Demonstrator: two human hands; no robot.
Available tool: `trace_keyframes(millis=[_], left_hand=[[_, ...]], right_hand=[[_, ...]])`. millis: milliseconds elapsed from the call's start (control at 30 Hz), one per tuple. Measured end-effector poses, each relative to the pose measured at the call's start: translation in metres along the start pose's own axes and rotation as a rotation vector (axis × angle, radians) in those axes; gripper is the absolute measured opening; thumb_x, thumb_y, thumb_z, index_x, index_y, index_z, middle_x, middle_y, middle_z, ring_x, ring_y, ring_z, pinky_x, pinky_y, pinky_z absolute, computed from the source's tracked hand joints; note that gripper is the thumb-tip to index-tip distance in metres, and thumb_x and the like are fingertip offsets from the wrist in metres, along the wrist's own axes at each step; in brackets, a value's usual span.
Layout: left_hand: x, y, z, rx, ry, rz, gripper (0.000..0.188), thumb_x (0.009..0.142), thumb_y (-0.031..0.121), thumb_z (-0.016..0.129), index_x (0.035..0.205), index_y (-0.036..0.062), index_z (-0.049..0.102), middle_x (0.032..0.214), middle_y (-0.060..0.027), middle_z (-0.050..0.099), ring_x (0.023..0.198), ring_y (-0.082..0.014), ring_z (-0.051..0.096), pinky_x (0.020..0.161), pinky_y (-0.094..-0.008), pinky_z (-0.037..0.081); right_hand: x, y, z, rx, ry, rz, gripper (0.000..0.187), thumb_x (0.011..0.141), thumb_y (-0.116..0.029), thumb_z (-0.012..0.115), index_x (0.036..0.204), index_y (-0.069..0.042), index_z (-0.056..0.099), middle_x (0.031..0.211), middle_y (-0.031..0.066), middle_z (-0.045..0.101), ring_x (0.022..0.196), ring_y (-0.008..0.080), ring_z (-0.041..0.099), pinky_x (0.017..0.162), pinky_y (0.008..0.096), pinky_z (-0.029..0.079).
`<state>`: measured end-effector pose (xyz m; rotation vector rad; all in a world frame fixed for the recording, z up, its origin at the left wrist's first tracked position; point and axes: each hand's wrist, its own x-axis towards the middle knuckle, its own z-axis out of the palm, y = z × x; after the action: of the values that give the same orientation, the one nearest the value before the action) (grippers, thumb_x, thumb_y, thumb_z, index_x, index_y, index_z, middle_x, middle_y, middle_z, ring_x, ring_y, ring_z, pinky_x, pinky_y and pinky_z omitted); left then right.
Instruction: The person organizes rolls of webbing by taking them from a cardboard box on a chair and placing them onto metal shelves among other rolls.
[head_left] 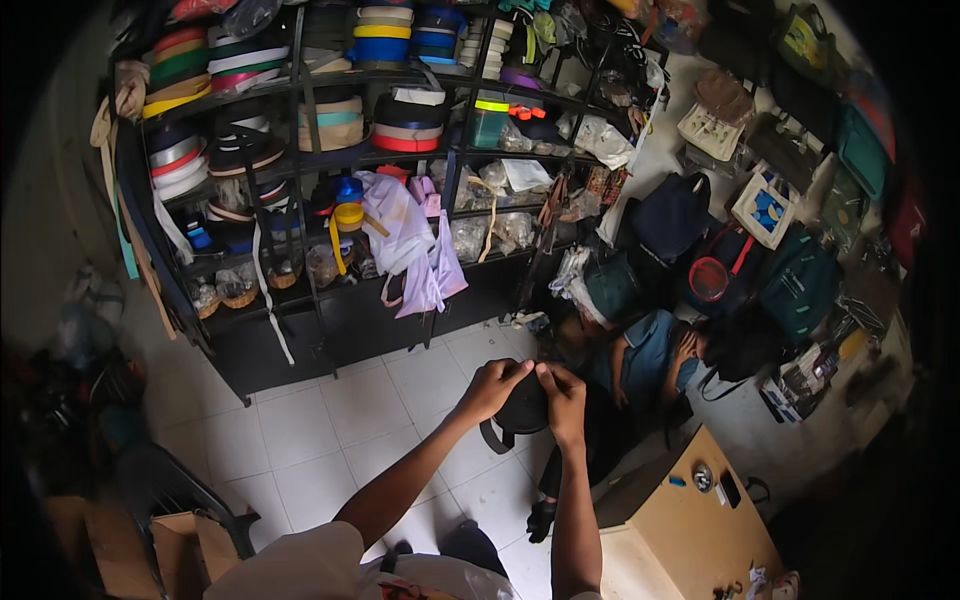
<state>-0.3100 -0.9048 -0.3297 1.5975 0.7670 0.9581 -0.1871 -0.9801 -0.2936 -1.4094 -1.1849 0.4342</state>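
Observation:
In front of me, both hands are raised with their fingertips close together at the top edge of a black rounded item with a strap loop (522, 408). My left hand (488, 388) is closed in a pinch on its upper left edge. On the other side, my right hand (563, 400) pinches the upper right edge, thumb toward the left hand. The black strap loop hangs at the item's lower left. Whether it is a small bag or a roll of webbing I cannot tell.
A black shelf rack (375, 330) holds several webbing rolls (408, 135) and a draped lilac cloth (405, 230). A person in a blue shirt (645, 355) sits ahead right, near hanging bags (670, 215). A wooden table (690, 520) stands at right, a dark chair (175, 480) at left.

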Motion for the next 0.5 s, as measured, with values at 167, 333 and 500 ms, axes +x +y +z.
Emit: trace_keyframes(millis=[167,333,500], left_hand=[[0.113,-0.008,0.042,0.081,0.276,-0.039,0.060,0.092,0.055,0.051,0.094,-0.0041,0.063,0.081,-0.0197,0.065,0.082,-0.0274,0.064,0.075,-0.0368,0.047],[0.230,-0.015,0.044,0.276,0.476,0.083,0.059,0.094,0.051,0.050,0.100,-0.0062,0.061,0.091,-0.0261,0.065,0.091,-0.0388,0.065,0.079,-0.0406,0.048],[0.324,0.016,0.009,0.379,0.307,0.125,0.048,0.094,0.043,0.054,0.098,-0.0047,0.062,0.075,-0.0215,0.063,0.070,-0.0347,0.061,0.068,-0.0386,0.046]], right_hand=[[0.105,0.056,0.025,0.101,0.611,-0.052,0.036,0.100,-0.027,0.049,0.106,0.006,0.061,0.095,0.0147,0.064,0.089,0.0189,0.058,0.083,0.0326,0.044],[0.215,0.107,0.024,0.282,0.448,-0.053,0.028,0.098,-0.025,0.053,0.106,0.002,0.057,0.097,0.0092,0.060,0.094,0.0170,0.054,0.088,0.0300,0.041],[0.341,0.090,-0.005,0.314,-0.108,0.015,0.027,0.089,-0.017,0.065,0.107,0.002,0.061,0.093,0.0053,0.064,0.085,0.0109,0.055,0.078,0.0242,0.043]])
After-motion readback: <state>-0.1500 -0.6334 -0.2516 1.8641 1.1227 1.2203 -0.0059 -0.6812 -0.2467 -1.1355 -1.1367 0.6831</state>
